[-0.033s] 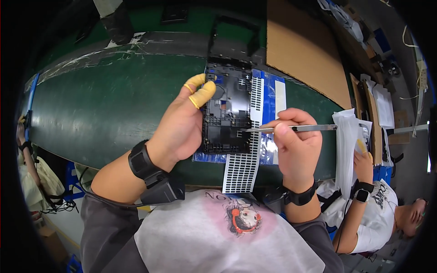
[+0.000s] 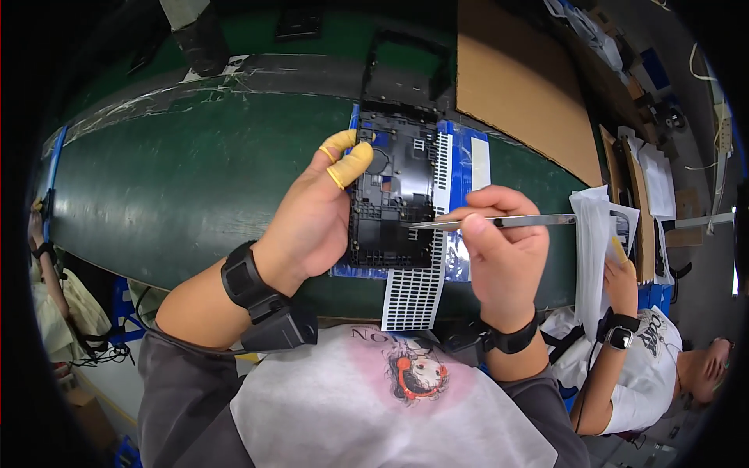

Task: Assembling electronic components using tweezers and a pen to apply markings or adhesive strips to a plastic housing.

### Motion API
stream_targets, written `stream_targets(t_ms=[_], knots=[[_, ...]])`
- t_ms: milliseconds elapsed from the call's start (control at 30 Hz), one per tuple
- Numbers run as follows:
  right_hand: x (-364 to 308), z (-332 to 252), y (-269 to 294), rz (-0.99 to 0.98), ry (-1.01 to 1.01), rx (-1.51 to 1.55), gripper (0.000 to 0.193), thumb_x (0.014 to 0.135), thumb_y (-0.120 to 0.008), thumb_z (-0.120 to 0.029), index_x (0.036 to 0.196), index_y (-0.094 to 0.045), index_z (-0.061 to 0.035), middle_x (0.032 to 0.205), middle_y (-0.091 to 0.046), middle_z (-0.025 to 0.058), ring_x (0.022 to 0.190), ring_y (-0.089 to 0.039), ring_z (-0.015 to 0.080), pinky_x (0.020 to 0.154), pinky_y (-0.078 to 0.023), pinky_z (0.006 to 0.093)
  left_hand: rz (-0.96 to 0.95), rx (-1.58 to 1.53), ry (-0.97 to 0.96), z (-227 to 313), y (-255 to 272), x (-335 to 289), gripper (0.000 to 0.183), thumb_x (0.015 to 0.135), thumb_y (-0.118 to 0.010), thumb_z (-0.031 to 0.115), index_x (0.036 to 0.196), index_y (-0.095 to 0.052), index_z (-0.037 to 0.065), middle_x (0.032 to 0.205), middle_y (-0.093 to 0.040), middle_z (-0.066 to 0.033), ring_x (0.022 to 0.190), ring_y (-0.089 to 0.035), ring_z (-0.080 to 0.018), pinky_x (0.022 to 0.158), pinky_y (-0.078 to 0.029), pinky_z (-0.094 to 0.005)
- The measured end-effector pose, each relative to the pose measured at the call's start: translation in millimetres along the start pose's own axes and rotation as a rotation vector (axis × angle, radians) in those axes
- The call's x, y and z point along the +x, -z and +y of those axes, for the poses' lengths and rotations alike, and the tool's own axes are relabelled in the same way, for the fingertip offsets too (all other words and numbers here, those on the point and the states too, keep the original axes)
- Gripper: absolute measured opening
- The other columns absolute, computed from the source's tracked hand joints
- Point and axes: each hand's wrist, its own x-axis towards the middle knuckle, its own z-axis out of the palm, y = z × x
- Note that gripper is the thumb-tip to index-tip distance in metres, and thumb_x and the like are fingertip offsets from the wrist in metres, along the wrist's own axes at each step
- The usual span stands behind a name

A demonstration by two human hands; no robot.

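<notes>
A black plastic phone-like frame (image 2: pixel 394 175) with moulded ribs and an open section at its far end is held up in my left hand (image 2: pixel 306 210). Yellow finger cots (image 2: pixel 353 161) cover that hand's thumb and a fingertip, which grip the frame's left edge. My right hand (image 2: pixel 507 257) pinches metal tweezers (image 2: pixel 507 221) between thumb and fingers. The tweezers point left, their tips over the frame's lower right part; contact is hard to tell. Partly behind the frame lies a white sheet (image 2: pixel 411 300) with rows of small black rectangles, on blue plastic film (image 2: pixel 466 148).
The green tabletop (image 2: pixel 179 179) spreads to the left, and brown cardboard (image 2: pixel 523 86) lies at the far right. To the right, a co-worker's hand (image 2: pixel 622 288) is beside white translucent sheets (image 2: pixel 593 249). A dark post (image 2: pixel 195 39) stands at the far left.
The black frame and my left hand have shifted slightly right and nearer. The tweezers' tips have moved slightly left over the frame, my right hand with them.
</notes>
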Motion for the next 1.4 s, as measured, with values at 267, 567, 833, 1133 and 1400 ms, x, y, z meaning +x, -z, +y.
stream_targets(t_ms=[267,567,833,1133,1400], knots=[[2.9,16.4,-10.9,-0.04,-0.031,0.013,0.022,0.073,-0.06,0.003,0.093,-0.051,0.005,0.079,-0.06,0.0105,0.073,-0.059,0.0132,0.067,-0.046,0.0214,-0.009,-0.075,0.033,1.5,-6.9,-6.1,0.025,0.086,-0.046,0.021,0.108,-0.04,0.012,0.102,-0.05,-0.0023,0.092,-0.052,-0.0129,0.079,-0.045,-0.029],[2.6,18.4,-13.5,-0.037,-0.013,-0.02,0.022,0.073,-0.059,0.003,0.093,-0.051,0.0052,0.079,-0.06,0.011,0.073,-0.058,0.0127,0.067,-0.046,0.0211,-0.028,-0.076,0.032,3.6,-5.8,-9.7,0.025,0.085,-0.048,0.021,0.107,-0.039,0.013,0.102,-0.049,-0.0015,0.093,-0.05,-0.0129,0.078,-0.044,-0.0292],[2.9,21.4,-14.5,-0.025,-0.016,-0.037,0.021,0.073,-0.06,0.001,0.092,-0.052,0.0051,0.079,-0.059,0.0095,0.072,-0.057,0.0111,0.066,-0.045,0.0205,-0.025,-0.079,0.027,2.9,-3.8,-8.3,0.024,0.085,-0.048,0.021,0.106,-0.04,0.013,0.101,-0.049,-0.0011,0.091,-0.051,-0.0127,0.078,-0.044,-0.029],[4.3,19.0,-13.9,0.019,0.017,-0.032,0.02,0.073,-0.059,0.001,0.091,-0.052,0.0042,0.077,-0.059,0.0095,0.064,-0.054,0.0093,0.057,-0.043,0.0186,-0.096,0.121,-0.036,1.7,-4.1,-8.8,0.064,0.061,-0.05,-0.011,0.119,-0.027,0.005,0.101,-0.047,-0.0112,0.094,-0.048,-0.018,0.078,-0.045,-0.0299],[24.2,16.4,38.1,0.173,0.032,-0.022,0.015,0.073,-0.058,0.001,0.087,-0.053,0.0031,0.071,-0.058,0.0091,0.049,-0.043,0.0042,0.043,-0.029,0.015,-0.084,0.126,-0.282,19.0,-3.8,-6.6,0.069,0.06,-0.045,-0.011,0.123,-0.023,0.007,0.102,-0.047,-0.0106,0.091,-0.05,-0.0174,0.077,-0.045,-0.0287]])
